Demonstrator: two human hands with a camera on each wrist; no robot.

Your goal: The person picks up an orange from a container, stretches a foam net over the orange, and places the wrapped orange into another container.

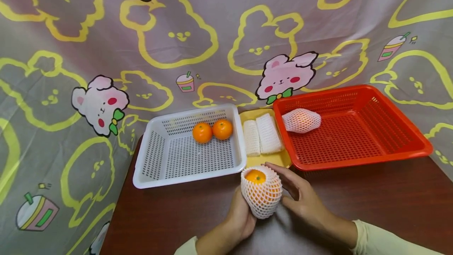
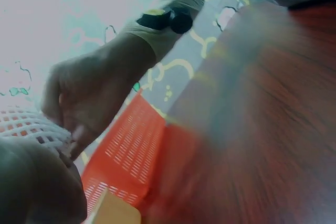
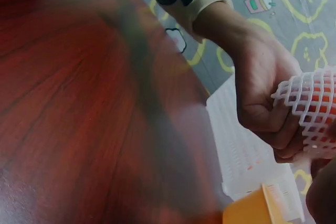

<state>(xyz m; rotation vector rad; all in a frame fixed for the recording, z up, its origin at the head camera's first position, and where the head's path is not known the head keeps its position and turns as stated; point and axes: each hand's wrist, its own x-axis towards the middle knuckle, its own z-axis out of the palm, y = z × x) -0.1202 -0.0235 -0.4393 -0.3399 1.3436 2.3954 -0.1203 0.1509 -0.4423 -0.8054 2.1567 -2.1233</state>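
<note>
An orange point(image 1: 255, 176) sits inside a white foam net sleeve point(image 1: 263, 198), its stem end showing through the open top. My left hand point(image 1: 240, 215) grips the sleeved orange from the left and below; in the right wrist view its fingers point(image 3: 281, 129) curl against the net. On the other side, my right hand point(image 1: 304, 200) holds the sleeve, index finger at the upper rim and thumb at the side. In the left wrist view the right hand point(image 2: 89, 90) has its fingertips at the net's edge.
A white basket point(image 1: 191, 178) at left holds two bare oranges point(image 1: 212, 130). Between the baskets, a yellow tray point(image 1: 253, 162) carries folded foam nets point(image 1: 269, 133). The red basket point(image 1: 357, 160) at right contains a netted orange point(image 1: 302, 121). A patterned cloth point(image 1: 219, 30) hangs behind the brown table point(image 1: 389, 200).
</note>
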